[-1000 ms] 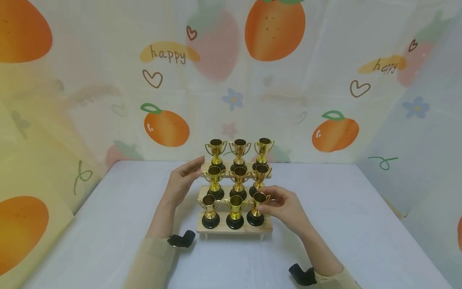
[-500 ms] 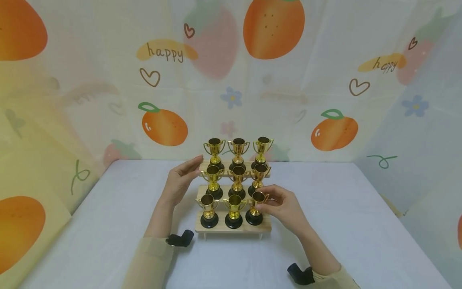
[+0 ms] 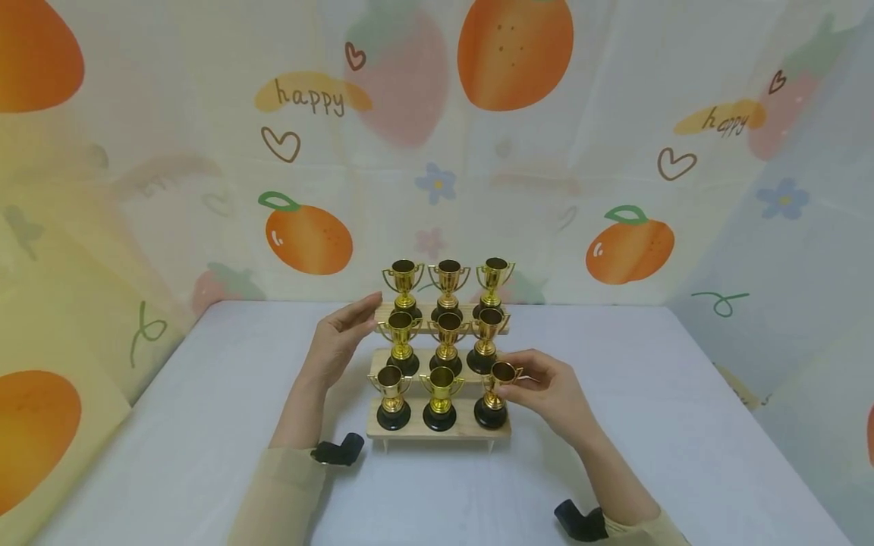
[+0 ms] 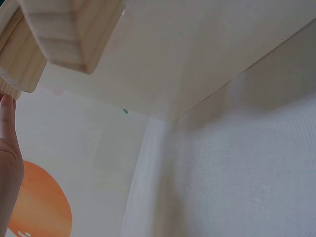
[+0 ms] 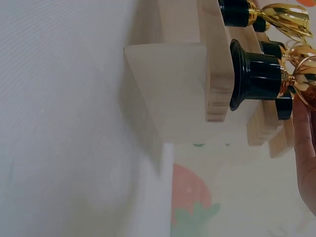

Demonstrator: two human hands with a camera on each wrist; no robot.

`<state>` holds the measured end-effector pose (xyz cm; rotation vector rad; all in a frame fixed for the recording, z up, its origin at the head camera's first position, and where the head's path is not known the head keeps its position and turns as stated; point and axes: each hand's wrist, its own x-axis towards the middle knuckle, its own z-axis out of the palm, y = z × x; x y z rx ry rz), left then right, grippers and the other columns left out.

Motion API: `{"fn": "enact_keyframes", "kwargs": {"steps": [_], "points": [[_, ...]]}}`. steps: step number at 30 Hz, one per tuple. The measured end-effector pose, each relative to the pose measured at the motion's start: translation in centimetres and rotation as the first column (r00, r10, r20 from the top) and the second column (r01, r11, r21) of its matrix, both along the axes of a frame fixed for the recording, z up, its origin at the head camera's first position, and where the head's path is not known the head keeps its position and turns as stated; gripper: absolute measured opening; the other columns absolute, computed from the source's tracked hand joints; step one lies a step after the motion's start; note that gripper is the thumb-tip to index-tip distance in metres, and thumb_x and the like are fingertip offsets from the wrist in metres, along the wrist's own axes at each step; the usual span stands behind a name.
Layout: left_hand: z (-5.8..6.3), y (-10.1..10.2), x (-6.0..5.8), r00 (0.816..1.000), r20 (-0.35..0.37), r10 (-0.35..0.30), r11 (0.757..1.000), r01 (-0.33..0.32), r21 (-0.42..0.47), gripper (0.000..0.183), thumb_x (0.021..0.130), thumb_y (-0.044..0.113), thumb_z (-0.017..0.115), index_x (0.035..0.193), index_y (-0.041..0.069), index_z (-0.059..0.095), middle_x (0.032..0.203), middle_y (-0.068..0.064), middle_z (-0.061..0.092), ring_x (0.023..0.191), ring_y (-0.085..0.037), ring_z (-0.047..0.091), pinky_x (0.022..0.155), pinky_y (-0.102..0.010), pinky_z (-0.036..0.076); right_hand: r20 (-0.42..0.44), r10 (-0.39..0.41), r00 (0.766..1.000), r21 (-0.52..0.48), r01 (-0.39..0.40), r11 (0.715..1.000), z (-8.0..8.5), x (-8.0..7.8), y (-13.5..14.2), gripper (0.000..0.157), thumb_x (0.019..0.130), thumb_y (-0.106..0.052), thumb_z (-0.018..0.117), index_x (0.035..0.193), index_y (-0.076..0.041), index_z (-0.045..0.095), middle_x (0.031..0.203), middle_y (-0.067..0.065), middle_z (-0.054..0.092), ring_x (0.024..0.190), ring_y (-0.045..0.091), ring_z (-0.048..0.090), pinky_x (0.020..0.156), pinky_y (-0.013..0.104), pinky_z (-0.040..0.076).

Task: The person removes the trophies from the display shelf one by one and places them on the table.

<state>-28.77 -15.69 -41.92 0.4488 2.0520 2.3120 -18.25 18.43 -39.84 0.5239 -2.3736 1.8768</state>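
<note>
A three-step wooden stand (image 3: 412, 434) sits at lower center frame, an outstretched left hand (image 3: 337, 341) at its upper left; a right hand (image 3: 548, 389) pinches a leaning trophy (image 3: 492, 402) at the stand's lower right, which an early release could topple.

The trophy cups (image 3: 441, 390) are gleaming like polished gold metal (whether solid or coated is not showing); their black bases (image 3: 440, 419) are shining, smooth as plastic. The shelves (image 3: 465, 425) are showing matt, grained wood; the side panel (image 5: 173, 84) is looking smooth and dull. The tablecloth (image 3: 177, 425) is showing a fine weave.
</note>
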Motion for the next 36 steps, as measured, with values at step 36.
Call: {"fn": "enact_keyframes", "kwargs": {"steps": [36], "points": [[-0.1,0.0,0.0,1.0,-0.011,-0.025,1.0,0.025,0.012,0.055,0.096,0.005,0.061,0.146,-0.005,0.041,0.151,-0.004,0.05,0.126,0.006,0.054,0.11,-0.01,0.043,0.084,-0.253,0.964,0.078,0.246,0.966,-1.8,-6.3,5.2,0.045,0.083,-0.021,0.08,0.122,-0.006,0.066,0.104,-0.011,0.071,0.09,0.0,0.067,0.083,0.014,0.057]]}}
